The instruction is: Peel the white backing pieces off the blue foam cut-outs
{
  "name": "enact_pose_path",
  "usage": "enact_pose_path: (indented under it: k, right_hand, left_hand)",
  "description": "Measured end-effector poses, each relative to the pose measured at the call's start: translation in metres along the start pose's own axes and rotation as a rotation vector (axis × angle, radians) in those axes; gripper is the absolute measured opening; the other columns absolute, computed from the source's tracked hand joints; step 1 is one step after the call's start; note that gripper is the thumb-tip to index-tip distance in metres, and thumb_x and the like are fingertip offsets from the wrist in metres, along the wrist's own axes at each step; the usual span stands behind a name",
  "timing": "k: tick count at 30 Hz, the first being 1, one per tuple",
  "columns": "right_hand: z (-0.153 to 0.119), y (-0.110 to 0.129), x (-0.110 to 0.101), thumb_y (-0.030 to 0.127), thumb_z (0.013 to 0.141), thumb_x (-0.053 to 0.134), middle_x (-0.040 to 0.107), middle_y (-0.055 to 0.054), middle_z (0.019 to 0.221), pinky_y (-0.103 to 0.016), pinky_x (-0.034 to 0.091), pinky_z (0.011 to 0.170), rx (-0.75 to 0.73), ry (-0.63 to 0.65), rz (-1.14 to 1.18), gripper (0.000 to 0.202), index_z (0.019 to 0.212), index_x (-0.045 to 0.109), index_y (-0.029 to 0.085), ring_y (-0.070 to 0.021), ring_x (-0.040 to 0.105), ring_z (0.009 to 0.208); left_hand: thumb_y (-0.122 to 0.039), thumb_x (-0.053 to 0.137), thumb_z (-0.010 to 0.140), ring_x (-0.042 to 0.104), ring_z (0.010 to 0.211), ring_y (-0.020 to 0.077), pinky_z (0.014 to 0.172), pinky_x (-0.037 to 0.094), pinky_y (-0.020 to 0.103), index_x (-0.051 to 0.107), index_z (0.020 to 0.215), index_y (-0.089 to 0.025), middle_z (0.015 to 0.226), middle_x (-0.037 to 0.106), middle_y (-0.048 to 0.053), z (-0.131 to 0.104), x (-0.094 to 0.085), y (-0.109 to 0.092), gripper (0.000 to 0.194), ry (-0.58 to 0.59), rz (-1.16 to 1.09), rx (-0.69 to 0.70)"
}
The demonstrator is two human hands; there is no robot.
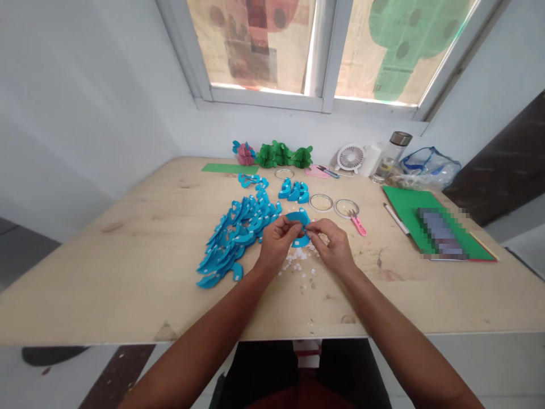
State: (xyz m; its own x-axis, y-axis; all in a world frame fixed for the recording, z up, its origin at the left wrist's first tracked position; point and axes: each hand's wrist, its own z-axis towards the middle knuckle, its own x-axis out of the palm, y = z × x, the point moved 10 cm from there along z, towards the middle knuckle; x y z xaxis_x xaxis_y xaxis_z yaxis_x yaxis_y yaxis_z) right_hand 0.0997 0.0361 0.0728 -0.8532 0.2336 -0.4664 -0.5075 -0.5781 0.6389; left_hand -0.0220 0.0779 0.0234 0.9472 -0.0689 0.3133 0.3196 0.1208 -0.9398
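Observation:
My left hand [279,238] pinches a curved blue paper piece [298,216] over the middle of the table. Close against it, my right hand [334,243] has thumb and forefinger pressed together at the piece's edge; whether something small sits between them is hidden. Another blue curved piece [301,242] shows just under the fingers, and I cannot tell if it is joined to the first. Small white paper bits [300,258] lie scattered below the hands. To the left spreads a heap of blue curved pieces [234,238], several bearing little white squares.
Rolls of clear tape [321,195] and pink snips [358,223] lie beyond my right hand. Green paper figures [281,154], a small fan [350,157] and a bottle [389,158] line the wall. At right, a phone [441,232] rests on green sheets [411,199].

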Motion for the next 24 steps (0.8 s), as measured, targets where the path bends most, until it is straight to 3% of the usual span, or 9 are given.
enact_pose_path:
  k: [16,19,24]
  right_hand:
    - [-0.0015,-0.0085,0.0050,0.019,0.080,0.052,0.060,-0.002,0.076,-0.029,0.044,0.069,0.042,0.032,0.010,0.005,0.082,0.057,0.020,-0.0153,0.055,0.071]
    - [-0.0020,-0.0066,0.0050,0.020,0.082,0.052,0.062,-0.004,0.081,-0.030,0.045,0.070,0.021,0.021,-0.019,0.011,0.091,0.058,0.021,-0.0158,0.056,0.072]
    - [-0.0016,0.0005,0.0064,0.020,0.084,0.050,0.061,-0.004,0.079,-0.031,0.043,0.071,-0.031,0.043,-0.098,0.009,0.086,0.059,0.020,-0.0161,0.056,0.072]
  left_hand:
    - [-0.021,0.067,0.062,0.058,0.060,0.0118,0.059,0.048,0.023,0.062,0.064,-0.015,0.061,0.063,-0.001,0.0003,0.0007,-0.0016,0.007,0.000,0.066,0.032]
    - [-0.021,0.067,0.062,0.059,0.061,0.0122,0.061,0.048,0.024,0.063,0.066,-0.015,0.063,0.064,0.000,0.0008,0.0007,-0.0004,0.009,-0.003,0.043,0.025]
    - [-0.021,0.067,0.062,0.059,0.060,0.0125,0.061,0.048,0.024,0.062,0.063,-0.015,0.061,0.063,0.000,0.0015,-0.0009,-0.0019,0.008,-0.017,0.050,0.038]
